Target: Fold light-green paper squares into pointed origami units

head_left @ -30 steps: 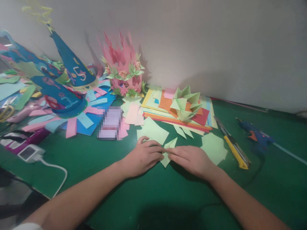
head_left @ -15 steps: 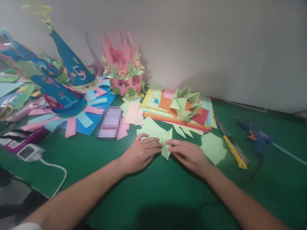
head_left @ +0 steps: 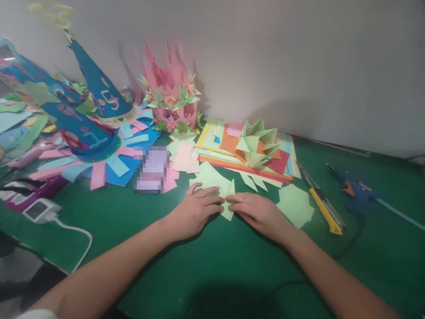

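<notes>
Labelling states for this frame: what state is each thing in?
Left hand, flat, fingertips on paper.
Right hand, flat, fingertips on paper.
Paper, folded, pressed to mat.
Star, assembled, atop stack.
Knife, lying flat, blade unclear.
Glue gun, lying on mat.

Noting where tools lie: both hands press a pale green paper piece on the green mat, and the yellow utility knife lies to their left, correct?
No. The head view shows the yellow utility knife lying to their right, beyond the right hand. The left hand and right hand do press the pale green paper piece on the green mat.
</notes>
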Tool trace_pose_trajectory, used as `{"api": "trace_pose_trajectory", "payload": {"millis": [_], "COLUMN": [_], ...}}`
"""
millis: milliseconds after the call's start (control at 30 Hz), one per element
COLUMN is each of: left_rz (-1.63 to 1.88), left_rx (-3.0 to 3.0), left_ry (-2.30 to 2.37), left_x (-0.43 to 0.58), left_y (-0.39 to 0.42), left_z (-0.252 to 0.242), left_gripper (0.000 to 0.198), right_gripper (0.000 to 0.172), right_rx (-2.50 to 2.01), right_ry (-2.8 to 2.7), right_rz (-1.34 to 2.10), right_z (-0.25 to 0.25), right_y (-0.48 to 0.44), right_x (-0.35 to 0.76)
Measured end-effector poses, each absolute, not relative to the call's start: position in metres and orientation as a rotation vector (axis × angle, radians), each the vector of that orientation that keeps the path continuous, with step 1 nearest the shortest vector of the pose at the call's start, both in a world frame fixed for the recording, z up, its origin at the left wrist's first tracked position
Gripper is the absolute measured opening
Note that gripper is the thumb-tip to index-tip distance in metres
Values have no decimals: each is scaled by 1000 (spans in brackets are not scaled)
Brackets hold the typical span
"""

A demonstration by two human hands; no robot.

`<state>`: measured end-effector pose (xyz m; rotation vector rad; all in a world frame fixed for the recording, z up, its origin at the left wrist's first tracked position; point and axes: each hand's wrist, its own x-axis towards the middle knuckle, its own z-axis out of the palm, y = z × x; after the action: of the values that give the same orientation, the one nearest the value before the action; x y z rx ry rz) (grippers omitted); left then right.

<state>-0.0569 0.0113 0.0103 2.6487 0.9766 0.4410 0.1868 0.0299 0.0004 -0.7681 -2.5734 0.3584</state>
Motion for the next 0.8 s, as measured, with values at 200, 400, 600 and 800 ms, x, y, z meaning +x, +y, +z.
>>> {"api": "trace_pose_trajectory", "payload": {"millis": [200, 400, 600, 800], "left_rz": [389, 383, 388, 373], "left_rx": [2605, 2604, 2556, 2536], "left_ry": [1014, 1031, 1043, 1051], "left_x": [-58, -57, -56, -55], "left_y": [11, 10, 10, 11], "left_z": [15, 18, 18, 21], "left_gripper": [35, 35, 35, 33], "right_gripper": [19, 15, 18, 13], "right_rx": [-781, -736, -778, -959], "right_ry": [-2628, -2633, -2556, -2436], "right_rz": [186, 274, 526, 640], "right_z": [8, 9, 6, 7], "right_y": [30, 26, 25, 26], "right_x": [184, 182, 175, 169]}}
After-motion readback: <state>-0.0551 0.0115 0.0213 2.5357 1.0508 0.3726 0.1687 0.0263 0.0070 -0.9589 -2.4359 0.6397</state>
